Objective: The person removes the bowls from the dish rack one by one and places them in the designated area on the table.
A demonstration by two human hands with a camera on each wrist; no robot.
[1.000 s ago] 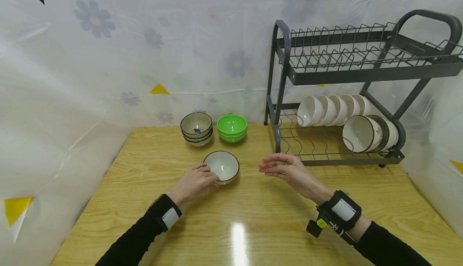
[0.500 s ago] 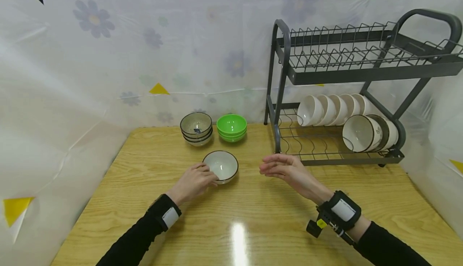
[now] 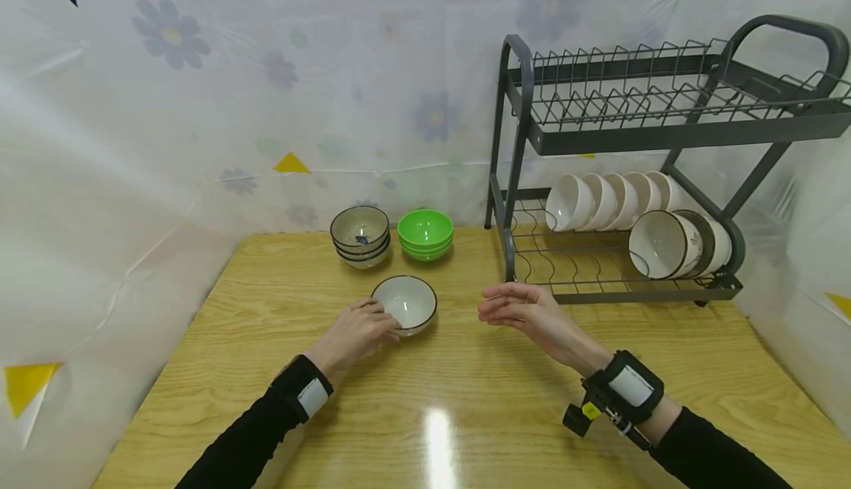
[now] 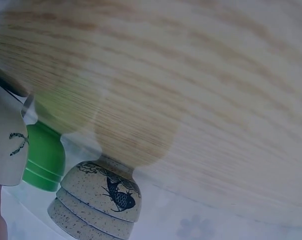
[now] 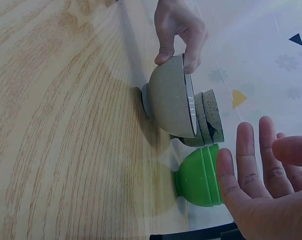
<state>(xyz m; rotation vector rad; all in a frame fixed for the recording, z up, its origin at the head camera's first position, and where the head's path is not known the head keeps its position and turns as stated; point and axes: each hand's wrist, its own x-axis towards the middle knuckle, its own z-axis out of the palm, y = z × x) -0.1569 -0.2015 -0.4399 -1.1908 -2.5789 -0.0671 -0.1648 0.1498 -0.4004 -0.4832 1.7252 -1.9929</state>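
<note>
White bowl [image 3: 408,301] is pinched at its rim by my left hand [image 3: 362,332]; my right hand [image 3: 525,315] stands apart, fingers extended.

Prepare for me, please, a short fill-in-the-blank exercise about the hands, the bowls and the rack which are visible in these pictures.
1. The left hand pinches the single bowl by its ____.
2. The right hand is holding ____.
3. The stack beside the speckled bowls is coloured ____.
4. The row of white bowls stands on the rack's ____ tier.

Missing words: rim; nothing; green; lower.
</note>
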